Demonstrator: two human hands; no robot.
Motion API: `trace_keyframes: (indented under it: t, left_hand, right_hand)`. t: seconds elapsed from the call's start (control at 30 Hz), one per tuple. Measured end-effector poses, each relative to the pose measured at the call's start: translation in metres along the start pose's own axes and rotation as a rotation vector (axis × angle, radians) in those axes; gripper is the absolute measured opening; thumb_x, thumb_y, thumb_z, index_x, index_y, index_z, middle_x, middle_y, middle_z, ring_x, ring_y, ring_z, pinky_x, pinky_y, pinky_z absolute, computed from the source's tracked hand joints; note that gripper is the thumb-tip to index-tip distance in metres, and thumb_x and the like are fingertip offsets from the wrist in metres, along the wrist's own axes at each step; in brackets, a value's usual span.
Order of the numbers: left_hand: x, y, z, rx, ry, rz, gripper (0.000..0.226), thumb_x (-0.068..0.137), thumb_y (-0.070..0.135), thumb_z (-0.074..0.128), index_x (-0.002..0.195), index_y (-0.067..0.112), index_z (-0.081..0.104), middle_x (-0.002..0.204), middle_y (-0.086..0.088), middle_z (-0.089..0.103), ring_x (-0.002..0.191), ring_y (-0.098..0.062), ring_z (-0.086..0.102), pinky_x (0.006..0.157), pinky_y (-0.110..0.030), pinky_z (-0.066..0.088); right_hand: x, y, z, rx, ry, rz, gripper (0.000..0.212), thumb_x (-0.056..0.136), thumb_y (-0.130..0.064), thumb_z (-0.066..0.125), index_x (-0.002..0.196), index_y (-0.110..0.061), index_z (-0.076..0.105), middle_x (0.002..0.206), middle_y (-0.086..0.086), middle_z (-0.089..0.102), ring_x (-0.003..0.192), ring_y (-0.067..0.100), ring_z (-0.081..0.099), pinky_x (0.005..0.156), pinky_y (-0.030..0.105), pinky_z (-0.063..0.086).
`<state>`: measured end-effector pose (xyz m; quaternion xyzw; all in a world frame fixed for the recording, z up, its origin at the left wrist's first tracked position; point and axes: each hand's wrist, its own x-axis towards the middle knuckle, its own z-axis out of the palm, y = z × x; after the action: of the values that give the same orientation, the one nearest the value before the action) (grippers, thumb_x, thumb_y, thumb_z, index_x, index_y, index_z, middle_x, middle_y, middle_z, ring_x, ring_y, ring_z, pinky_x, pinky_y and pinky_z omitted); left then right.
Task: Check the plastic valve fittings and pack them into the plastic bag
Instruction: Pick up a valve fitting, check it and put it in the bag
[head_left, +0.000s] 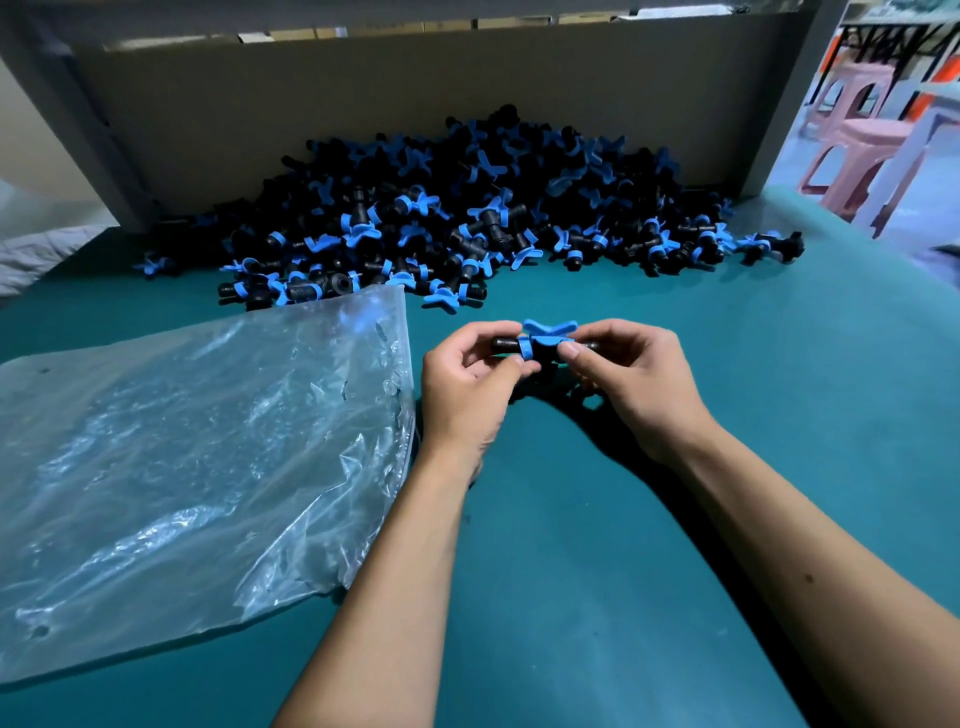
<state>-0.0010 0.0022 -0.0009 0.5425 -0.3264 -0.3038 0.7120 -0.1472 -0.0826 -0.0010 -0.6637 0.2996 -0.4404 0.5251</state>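
1. Dim, cool indoor light from above.
2. The hands throw a dark shadow onto the green table (675, 519).
3. White glare streaks the plastic bag (182, 441).
4. Wide-angle bending at the edges.
5. The pink stools (852, 150) look soft and brighter.
6. The heap of fittings (467, 218) is dark, with little detail.

A single wide-angle view looks forward and down from the person's head, close over the green bench (675, 519), with both forearms entering from the lower edge of the frame. The far side of the bench and a cardboard wall (363, 104) fill the top, bent by the lens; pink stools (852, 150) show upper right.
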Motion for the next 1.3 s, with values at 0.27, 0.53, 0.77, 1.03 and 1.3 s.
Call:
trace_keyframes:
  t: [0.27, 0.53, 0.77, 1.03, 1.3]
  left_hand:
    - [0.002, -0.001, 0.002, -0.066, 0.023, -0.034, 0.016, 0.089, -0.004, 0.073, 0.101, 0.007, 0.070, 0.087, -0.009, 0.074, 0.071, -0.015, 0.073, 0.074, -0.023, 0.059]
    - [0.004, -0.004, 0.004, -0.039, 0.030, -0.028, 0.016, 0.091, 0.000, 0.073, 0.099, 0.014, 0.074, 0.085, -0.004, 0.074, 0.074, -0.011, 0.069, 0.078, -0.023, 0.057]
    - [0.004, -0.006, 0.007, 0.008, 0.084, -0.010, 0.003, 0.092, 0.010, 0.075, 0.094, 0.010, 0.073, 0.079, 0.002, 0.072, 0.070, -0.009, 0.067, 0.075, -0.025, 0.056]
    - [-0.007, -0.003, 0.030, 0.050, 0.331, 0.114, 0.022, 0.083, 0.019, 0.085, 0.075, 0.013, 0.065, 0.070, 0.000, 0.070, 0.062, -0.008, 0.063, 0.064, -0.026, 0.051]
    - [-0.012, 0.030, 0.034, 0.353, 0.104, 0.127, 0.036, 0.091, 0.042, 0.074, 0.069, 0.016, 0.063, 0.068, 0.000, 0.073, 0.067, -0.022, 0.070, 0.070, -0.040, 0.058]
  right_hand:
    - [0.001, 0.000, -0.001, 0.146, 0.122, 0.070, 0.006, 0.090, -0.016, 0.076, 0.084, -0.016, 0.077, 0.070, 0.001, 0.069, 0.058, 0.011, 0.054, 0.056, 0.021, 0.045]
    - [0.003, 0.005, -0.002, 0.170, 0.183, 0.059, 0.003, 0.089, -0.017, 0.077, 0.086, -0.016, 0.077, 0.075, -0.001, 0.071, 0.063, 0.011, 0.056, 0.060, 0.024, 0.047]
    - [0.005, 0.007, -0.003, 0.201, 0.233, 0.092, 0.005, 0.091, -0.017, 0.074, 0.087, -0.017, 0.076, 0.072, -0.004, 0.068, 0.063, 0.012, 0.053, 0.062, 0.029, 0.047]
    - [-0.002, 0.008, 0.011, -0.228, 0.061, -0.076, 0.040, 0.081, -0.029, 0.082, 0.109, -0.021, 0.055, 0.098, -0.004, 0.066, 0.077, 0.019, 0.067, 0.064, 0.046, 0.060]
    - [-0.001, -0.001, 0.009, -0.006, 0.103, 0.044, 0.014, 0.094, -0.005, 0.068, 0.107, -0.004, 0.062, 0.085, 0.009, 0.071, 0.065, 0.023, 0.068, 0.062, 0.039, 0.059]
